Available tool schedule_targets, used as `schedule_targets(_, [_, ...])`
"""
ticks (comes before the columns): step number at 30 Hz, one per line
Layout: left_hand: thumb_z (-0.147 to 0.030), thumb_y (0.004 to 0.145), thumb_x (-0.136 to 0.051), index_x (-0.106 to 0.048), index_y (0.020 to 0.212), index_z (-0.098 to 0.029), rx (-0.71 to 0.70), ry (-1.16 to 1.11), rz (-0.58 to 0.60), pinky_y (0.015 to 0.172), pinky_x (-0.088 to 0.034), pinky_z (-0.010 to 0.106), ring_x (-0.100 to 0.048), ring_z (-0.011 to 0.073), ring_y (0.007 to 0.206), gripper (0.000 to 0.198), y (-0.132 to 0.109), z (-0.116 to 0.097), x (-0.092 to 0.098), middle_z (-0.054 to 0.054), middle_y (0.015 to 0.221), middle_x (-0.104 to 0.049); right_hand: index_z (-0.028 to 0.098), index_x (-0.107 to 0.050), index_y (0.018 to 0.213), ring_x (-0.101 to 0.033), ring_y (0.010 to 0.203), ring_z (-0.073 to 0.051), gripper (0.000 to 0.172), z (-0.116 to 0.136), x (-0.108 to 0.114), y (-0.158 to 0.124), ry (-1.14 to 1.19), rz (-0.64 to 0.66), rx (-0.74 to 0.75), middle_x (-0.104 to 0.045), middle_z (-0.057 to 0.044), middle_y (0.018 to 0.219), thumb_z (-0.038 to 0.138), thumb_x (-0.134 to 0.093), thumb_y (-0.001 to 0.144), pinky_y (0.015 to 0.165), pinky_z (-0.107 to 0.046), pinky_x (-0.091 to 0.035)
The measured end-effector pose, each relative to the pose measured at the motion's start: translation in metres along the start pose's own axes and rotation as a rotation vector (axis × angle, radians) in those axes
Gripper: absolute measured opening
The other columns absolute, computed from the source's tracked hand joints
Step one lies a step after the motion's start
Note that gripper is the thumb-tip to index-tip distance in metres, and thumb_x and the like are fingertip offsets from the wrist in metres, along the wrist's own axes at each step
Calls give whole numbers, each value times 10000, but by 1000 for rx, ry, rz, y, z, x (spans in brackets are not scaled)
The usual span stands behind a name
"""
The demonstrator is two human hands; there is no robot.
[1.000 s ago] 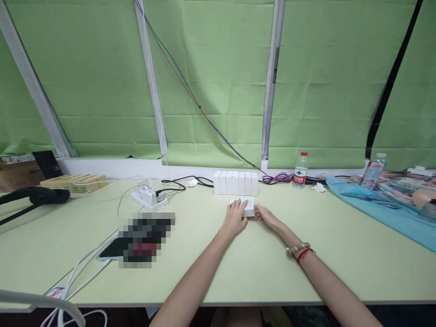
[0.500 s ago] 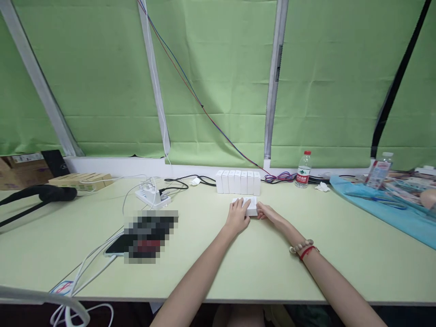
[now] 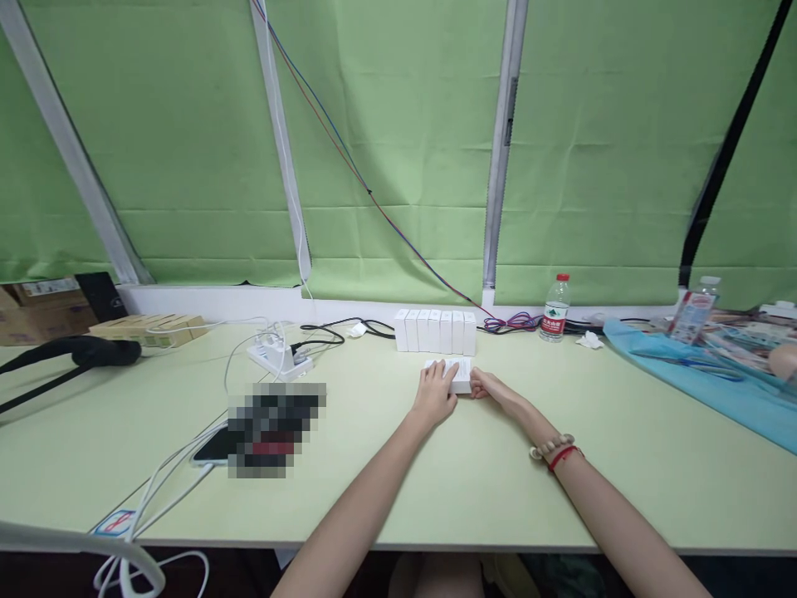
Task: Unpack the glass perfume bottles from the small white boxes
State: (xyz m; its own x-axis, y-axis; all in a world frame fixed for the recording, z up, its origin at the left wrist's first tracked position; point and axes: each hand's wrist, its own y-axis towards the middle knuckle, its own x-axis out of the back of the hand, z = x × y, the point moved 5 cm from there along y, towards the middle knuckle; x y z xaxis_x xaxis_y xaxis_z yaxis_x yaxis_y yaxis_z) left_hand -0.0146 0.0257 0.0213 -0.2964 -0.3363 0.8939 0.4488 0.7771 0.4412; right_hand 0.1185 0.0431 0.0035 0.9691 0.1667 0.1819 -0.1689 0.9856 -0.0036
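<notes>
A small white box [image 3: 462, 378] lies flat on the table, with faint print on its top. My left hand [image 3: 436, 394] grips it from the left, fingers over the top and thumb at the near side. At the box's right end is my right hand [image 3: 489, 384], its fingers curled closed against that end. Whatever those fingers pinch is too small to make out. Just behind, several similar white boxes [image 3: 434, 334] stand upright in a tight row.
On the left are a power strip [image 3: 280, 363], a phone [image 3: 215, 448] with white cables, and yellow boxes [image 3: 178, 330]. A water bottle [image 3: 554, 309], crumpled tissue [image 3: 589, 340] and blue sheet [image 3: 703, 378] lie right. Bundled wires [image 3: 514, 324] run along the back.
The right hand has shifted very slightly at the box's end. Both hands otherwise keep their places, and the box and the row behind it look unmoved.
</notes>
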Motion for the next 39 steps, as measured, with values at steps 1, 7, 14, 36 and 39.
schedule_targets(1, [-198,731,-475,-357,1329,-197,2,2,2,993,-294,418,-346,272,1224,610,0,0,0,122,1322,-398,164,-544,697,-528,619,-141,308,0,-1,0,10,26,7,-565,-30,652,430,-411,779,674,-286,-442])
schedule_targets(7, [-195,729,-473,-351,1331,-205,9,-24,4,992,-289,426,-342,273,1228,614,1,2,-3,123,1328,-397,152,-580,759,-535,620,-148,382,-7,-1,6,30,52,-2,-586,-43,667,457,-356,808,695,-296,-437])
schedule_targets(14, [-192,727,-474,-365,1327,-182,8,-20,-2,989,-293,421,-351,279,1216,609,1,1,-1,138,1312,-404,140,-601,836,-528,626,-143,464,-9,-1,8,13,74,8,-602,-36,680,502,-310,816,736,-316,-434])
schedule_targets(36, [-198,733,-470,-346,1334,-223,27,-51,13,997,-278,421,-343,257,1226,614,2,2,-1,102,1316,-414,164,-601,786,-559,689,-161,288,-15,6,12,112,36,-44,-614,-75,783,390,-423,781,769,-329,-461])
schedule_targets(39, [-193,735,-463,-352,1331,-207,24,-49,6,990,-286,415,-347,255,1221,606,2,1,0,111,1310,-413,148,-603,797,-562,675,-161,283,-12,5,9,88,33,-44,-610,-65,754,395,-478,737,770,-339,-460])
